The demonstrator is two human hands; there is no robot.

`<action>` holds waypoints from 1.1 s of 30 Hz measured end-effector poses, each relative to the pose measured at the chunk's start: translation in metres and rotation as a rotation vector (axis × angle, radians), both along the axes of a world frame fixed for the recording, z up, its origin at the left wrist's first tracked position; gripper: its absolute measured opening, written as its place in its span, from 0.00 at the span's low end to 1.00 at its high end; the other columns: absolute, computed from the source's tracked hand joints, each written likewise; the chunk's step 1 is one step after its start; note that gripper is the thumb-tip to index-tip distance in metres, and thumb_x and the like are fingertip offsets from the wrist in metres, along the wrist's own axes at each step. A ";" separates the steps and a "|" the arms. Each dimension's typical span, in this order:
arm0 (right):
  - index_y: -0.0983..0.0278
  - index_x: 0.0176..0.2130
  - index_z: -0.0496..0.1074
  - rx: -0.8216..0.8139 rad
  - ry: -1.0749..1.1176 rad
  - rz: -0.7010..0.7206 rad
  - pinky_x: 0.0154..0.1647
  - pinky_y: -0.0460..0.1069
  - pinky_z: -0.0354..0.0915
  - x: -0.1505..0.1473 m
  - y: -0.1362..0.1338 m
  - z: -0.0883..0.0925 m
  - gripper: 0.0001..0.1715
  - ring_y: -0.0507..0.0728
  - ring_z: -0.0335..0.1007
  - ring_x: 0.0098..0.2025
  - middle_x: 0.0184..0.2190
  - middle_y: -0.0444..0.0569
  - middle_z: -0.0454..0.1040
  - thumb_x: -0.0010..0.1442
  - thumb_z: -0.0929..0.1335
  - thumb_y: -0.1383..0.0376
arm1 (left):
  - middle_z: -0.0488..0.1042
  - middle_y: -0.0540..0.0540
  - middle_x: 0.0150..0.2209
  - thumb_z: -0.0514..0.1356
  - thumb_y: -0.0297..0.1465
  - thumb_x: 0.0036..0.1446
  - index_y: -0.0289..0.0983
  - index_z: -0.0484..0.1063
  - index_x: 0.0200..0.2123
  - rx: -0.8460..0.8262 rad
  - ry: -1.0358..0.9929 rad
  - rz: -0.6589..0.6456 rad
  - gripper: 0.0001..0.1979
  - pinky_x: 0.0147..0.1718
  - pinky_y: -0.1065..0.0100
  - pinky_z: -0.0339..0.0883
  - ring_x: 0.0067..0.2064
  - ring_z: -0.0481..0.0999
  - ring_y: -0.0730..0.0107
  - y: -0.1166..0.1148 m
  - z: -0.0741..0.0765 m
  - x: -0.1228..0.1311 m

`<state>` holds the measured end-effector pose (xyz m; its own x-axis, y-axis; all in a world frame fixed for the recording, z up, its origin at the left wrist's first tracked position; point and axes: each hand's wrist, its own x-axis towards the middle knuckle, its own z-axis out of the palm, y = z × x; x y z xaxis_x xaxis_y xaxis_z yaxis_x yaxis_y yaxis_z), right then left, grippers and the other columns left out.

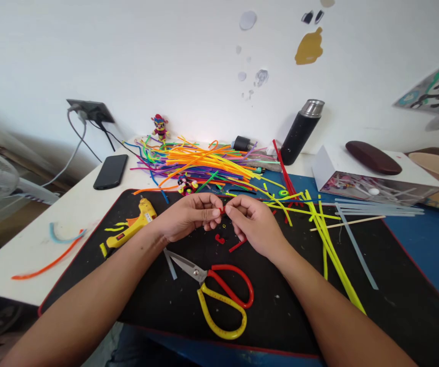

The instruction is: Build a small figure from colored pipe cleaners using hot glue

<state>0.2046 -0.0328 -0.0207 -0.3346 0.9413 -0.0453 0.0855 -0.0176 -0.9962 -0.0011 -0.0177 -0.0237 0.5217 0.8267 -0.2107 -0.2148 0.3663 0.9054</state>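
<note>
Over the black mat (280, 316), my left hand (191, 216) and my right hand (256, 224) meet fingertip to fingertip. Both pinch a small red piece of pipe cleaner (221, 209), mostly hidden by the fingers. Just below them lie a curled red piece (219, 239) and a short straight red piece (237, 245). Scissors (203, 278) with one red and one yellow handle rest nearer to me, blades parted slightly. Left of my left wrist is a yellow glue gun (133, 227). A small black, red and yellow figure (187, 186) sits behind my left hand.
Behind the mat spreads a heap of colourful pipe cleaners (204, 162). Yellow pipe cleaners (334, 250) and clear glue sticks (360, 252) lie at right. A black flask (301, 133), a white box (328, 171), a phone (111, 172) and a figurine (160, 127) stand or lie around.
</note>
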 end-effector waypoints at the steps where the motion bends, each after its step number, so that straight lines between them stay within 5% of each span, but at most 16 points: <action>1: 0.61 0.36 0.72 0.000 -0.001 -0.002 0.17 0.44 0.58 0.000 0.000 0.000 0.14 0.48 0.59 0.15 0.17 0.36 0.68 0.63 0.71 0.53 | 0.78 0.48 0.29 0.78 0.36 0.50 0.33 0.78 0.36 -0.002 0.001 0.004 0.17 0.27 0.76 0.66 0.27 0.74 0.77 0.000 0.000 0.000; 33: 0.62 0.36 0.72 -0.005 -0.001 0.007 0.16 0.43 0.58 -0.001 0.001 -0.001 0.12 0.48 0.59 0.14 0.17 0.36 0.68 0.64 0.70 0.56 | 0.78 0.48 0.28 0.80 0.35 0.48 0.31 0.80 0.35 -0.048 -0.036 0.019 0.18 0.26 0.78 0.66 0.27 0.74 0.78 0.003 -0.004 -0.001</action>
<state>0.2038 -0.0318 -0.0218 -0.3412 0.9386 -0.0504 0.0868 -0.0219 -0.9960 -0.0017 -0.0146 -0.0273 0.5140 0.8259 -0.2318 -0.2538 0.4046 0.8786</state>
